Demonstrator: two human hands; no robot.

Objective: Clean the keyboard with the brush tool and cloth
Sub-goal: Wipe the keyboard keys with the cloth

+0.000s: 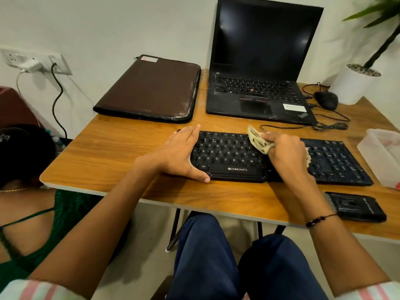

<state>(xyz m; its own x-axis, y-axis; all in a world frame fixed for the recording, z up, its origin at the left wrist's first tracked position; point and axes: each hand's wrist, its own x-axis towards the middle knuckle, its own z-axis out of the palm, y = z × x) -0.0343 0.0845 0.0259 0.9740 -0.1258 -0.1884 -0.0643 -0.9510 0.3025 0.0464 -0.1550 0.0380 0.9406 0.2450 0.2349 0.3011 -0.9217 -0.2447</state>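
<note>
The person sits at a wooden table (121,148) with both forearms stretched forward over its near edge. A black keyboard (233,156) lies flat on the table, across in front of the person, with its cable going off toward the right.

The left hand (179,154) rests on the left end of the keyboard. Its palm faces down, the fingers are straight and lie close together, pointing away toward the far edge, and the thumb is spread wide along the near edge of the keyboard. It grips nothing; it only presses the keyboard down.

The right hand (285,154) is over the middle part of the keyboard, the wrist a little raised and bent. Its fingers are curled round a beige cloth (258,142), which is bunched up; one part of the cloth sticks out to the left of the hand and touches the keys, and a small part shows at the right side of the hand. A dark bead bracelet (320,219) is on the right wrist.

The black brush tool (356,207) lies on the table near the right forearm, close to the near edge, apart from the keyboard. No hand touches it.

Behind the keyboard stands an open laptop (259,61) with a dark screen, and to its left lies a brown sleeve case (151,89).
</note>
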